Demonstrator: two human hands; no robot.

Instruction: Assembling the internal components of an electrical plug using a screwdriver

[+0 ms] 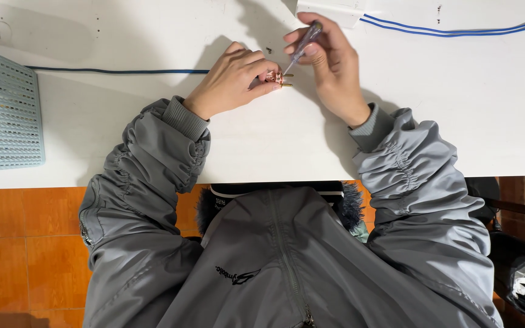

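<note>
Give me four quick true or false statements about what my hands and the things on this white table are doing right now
1. The right hand holds a small screwdriver. True.
2. The left hand pinches a plug part with brass pins. True.
3. The pale blue perforated basket sits at the table's right edge. False: it sits at the left edge.
4. The screwdriver tip points away from the plug part. False: it angles down towards it.

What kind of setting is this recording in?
Probably a small electrical assembly bench: a white worktable with blue cable, a screwdriver in the right hand, and a plug part in the left hand.
</note>
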